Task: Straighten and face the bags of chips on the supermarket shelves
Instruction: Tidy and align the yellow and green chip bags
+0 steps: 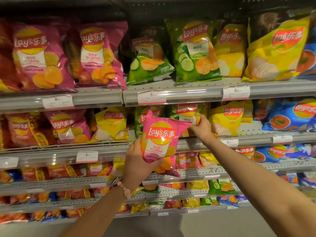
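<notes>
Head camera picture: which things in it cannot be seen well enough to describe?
- Price tags: the small print is blurred; only the big numbers read.
- Green bag on the second shelf: the pink bag and the right hand cover most of it.
- Left hand: its fingers are behind the pink bag, so the grip is hidden.
- Bottom shelf bags: too small and blurred to read.

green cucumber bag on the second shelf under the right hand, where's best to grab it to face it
Take the green bag by its upper right edge, coming from the front right, as the right hand does. The pink bag held by the left hand covers its left side, and the shelf rail hides its base.
</notes>
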A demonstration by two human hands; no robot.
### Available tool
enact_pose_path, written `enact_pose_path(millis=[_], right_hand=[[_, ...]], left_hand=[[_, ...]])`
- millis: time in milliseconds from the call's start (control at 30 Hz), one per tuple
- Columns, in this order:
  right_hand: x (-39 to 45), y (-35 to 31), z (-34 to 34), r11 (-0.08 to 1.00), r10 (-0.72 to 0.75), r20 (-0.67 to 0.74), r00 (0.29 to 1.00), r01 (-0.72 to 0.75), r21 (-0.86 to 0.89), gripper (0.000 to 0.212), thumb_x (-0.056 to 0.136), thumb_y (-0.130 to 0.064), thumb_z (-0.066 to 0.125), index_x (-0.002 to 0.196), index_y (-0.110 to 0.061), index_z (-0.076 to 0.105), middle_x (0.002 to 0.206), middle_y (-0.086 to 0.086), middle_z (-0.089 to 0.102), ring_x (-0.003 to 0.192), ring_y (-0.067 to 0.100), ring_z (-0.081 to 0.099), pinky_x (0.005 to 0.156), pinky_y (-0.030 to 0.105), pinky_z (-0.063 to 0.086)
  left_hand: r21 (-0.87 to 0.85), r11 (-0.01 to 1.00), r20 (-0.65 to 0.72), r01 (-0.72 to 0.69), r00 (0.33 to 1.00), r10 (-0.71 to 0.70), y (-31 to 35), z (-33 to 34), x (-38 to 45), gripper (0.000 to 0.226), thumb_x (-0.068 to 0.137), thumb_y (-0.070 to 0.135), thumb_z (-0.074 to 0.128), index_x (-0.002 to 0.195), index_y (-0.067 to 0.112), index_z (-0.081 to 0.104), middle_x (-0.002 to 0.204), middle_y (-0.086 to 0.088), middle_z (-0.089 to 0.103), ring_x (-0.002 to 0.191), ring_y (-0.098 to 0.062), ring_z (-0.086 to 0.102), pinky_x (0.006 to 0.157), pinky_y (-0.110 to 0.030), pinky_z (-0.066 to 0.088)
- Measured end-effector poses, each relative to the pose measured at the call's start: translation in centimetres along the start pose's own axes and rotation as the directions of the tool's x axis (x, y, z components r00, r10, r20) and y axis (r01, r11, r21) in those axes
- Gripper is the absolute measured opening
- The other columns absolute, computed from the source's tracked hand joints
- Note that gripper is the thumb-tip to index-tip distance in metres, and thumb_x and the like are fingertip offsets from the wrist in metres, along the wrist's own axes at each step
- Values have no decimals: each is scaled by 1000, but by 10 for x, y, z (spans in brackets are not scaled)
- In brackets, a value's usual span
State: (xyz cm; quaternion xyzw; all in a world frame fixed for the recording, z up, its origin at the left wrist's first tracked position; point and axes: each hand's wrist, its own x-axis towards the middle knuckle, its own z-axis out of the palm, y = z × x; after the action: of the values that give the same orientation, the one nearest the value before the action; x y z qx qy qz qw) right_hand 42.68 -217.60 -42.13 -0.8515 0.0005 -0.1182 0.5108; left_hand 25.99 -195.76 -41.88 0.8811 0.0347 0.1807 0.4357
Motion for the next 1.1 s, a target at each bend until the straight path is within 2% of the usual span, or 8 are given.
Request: enact_pose_path(millis=[300,433,500,567,667,800,900,1100], right_hand=[[-6,1,-7,995,94,145,985,-95,4,75,78,-26,78,136,-4,35,130,13,54,116,26,53,96,38,46],[-49,-15,-8,988,-8,-38,999,14,155,73,90,-27,64,147,-8,24,148,10,37,134,21,38,109,30,33],[-78,-28,-7,949,-80,6,997,74,305,64,93,-27,58,147,-14,25,143,4,40,129,10,42,101,13,36],[-97,-42,-6,903,-79,160,984,2,430,64,94,-26,55,147,-17,21,134,-2,42,110,-10,50,82,-1,39],[-107,-58,-5,841,-46,373,927,-166,515,84,84,-28,63,150,-20,12,130,3,50,101,-4,58,71,10,50],[-107,-59,-1,845,-60,485,872,-214,490,108,61,-30,77,149,-23,14,119,-4,62,108,8,61,90,29,52],[-107,-58,0,852,-60,511,858,-223,474,102,57,-28,81,143,-23,25,110,-10,66,99,4,66,83,25,55],[-111,-59,10,848,-86,554,828,-231,477,92,57,-27,81,138,-16,39,122,5,65,112,17,63,96,36,50]], left_hand=[[-12,1000,-13,15,1000,-15,0,-1,-3,91,60,41,87,135,17,42,119,0,55,112,-18,53,92,-44,50],[-40,999,-50,6,999,-8,3,3,-5,89,59,40,88,134,18,44,115,2,56,107,-15,55,89,-41,51],[-57,998,-76,6,997,-10,7,4,-3,90,60,39,88,135,16,43,116,0,56,109,-17,55,90,-42,51],[-69,997,-95,21,995,-27,11,6,-3,93,60,38,88,137,13,42,121,-4,56,113,-21,54,91,-45,50],[-90,996,-126,11,992,-22,21,8,-4,96,61,37,88,138,8,39,124,-9,56,116,-24,54,91,-46,51],[-161,986,-139,38,988,-61,25,13,-7,95,60,39,88,137,12,39,122,-6,58,113,-21,57,87,-44,53],[-204,976,-119,70,988,-96,22,15,-10,98,59,37,89,139,15,37,125,-5,57,115,-21,56,90,-45,53],[-292,955,-72,57,994,-81,14,9,-19,86,56,38,90,127,23,44,116,-2,63,107,-17,62,85,-41,56]])
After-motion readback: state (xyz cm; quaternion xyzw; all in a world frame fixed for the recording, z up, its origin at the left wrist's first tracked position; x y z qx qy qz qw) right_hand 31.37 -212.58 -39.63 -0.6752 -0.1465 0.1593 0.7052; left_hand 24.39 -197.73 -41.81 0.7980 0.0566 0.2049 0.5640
